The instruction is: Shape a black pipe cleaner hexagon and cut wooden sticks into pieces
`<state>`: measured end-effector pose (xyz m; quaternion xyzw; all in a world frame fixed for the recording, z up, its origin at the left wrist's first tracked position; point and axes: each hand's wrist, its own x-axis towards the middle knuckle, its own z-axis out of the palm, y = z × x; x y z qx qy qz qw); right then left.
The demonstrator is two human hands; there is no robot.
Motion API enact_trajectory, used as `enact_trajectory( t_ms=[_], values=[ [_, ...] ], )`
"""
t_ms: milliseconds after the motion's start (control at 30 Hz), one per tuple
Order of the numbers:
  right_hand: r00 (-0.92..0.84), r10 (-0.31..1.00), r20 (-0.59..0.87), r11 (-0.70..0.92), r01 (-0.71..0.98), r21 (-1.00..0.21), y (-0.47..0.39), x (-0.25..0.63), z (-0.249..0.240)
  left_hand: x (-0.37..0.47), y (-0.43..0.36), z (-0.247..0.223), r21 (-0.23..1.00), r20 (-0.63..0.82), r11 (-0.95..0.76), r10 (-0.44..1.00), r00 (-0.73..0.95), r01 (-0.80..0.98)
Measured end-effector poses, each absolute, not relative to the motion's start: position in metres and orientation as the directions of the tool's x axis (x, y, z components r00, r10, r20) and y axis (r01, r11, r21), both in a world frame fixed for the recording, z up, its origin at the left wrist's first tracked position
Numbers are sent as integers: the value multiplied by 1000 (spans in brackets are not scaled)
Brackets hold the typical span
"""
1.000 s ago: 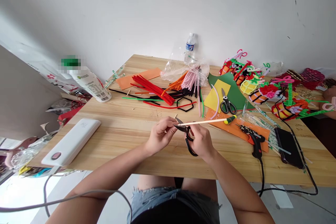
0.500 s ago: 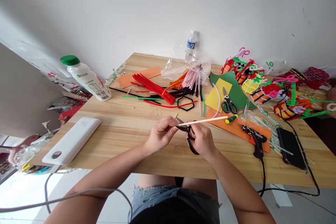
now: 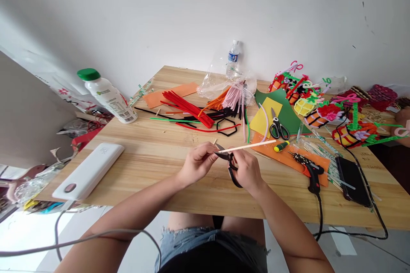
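Above the front part of the table, my left hand is closed with its fingertips pinching the left end of a thin pale wooden stick. My right hand is closed on black-handled scissors, whose blades point left to the stick near my left fingertips. The stick slants up to the right, passing over my right hand's fingers. Whether the blades have cut into it is too small to tell. Behind my hands lie red pipe cleaners and a black hexagon of pipe cleaner.
On the left stand a white power bank and a green-capped bottle. To the right are other scissors, a glue gun, a phone and several colourful baskets. Another person's hand shows at the far right.
The view has shifted slightly. My hands, the stick and the scissors hold almost the same pose.
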<state>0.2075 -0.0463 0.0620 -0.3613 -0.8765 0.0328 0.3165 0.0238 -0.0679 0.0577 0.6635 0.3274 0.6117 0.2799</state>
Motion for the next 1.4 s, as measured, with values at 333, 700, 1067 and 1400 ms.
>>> enact_trajectory(
  t_ms=[333, 700, 1067, 1400],
  values=[
    [-554, 660, 508, 735, 615, -285, -43, 212, 62, 22, -66, 55, 840, 542, -543, 836, 82, -7],
    [-559, 643, 522, 740, 629, -238, -41, 212, 63, 21, -65, 55, 882, 471, -471, 876, 106, -27],
    [-553, 636, 538, 755, 589, -287, -45, 213, 65, 21, -68, 62, 906, 419, -424, 894, 158, -8],
    [-579, 635, 512, 764, 572, -300, -42, 217, 66, 18, -66, 65, 970, 231, -197, 926, 297, -142]
  ],
)
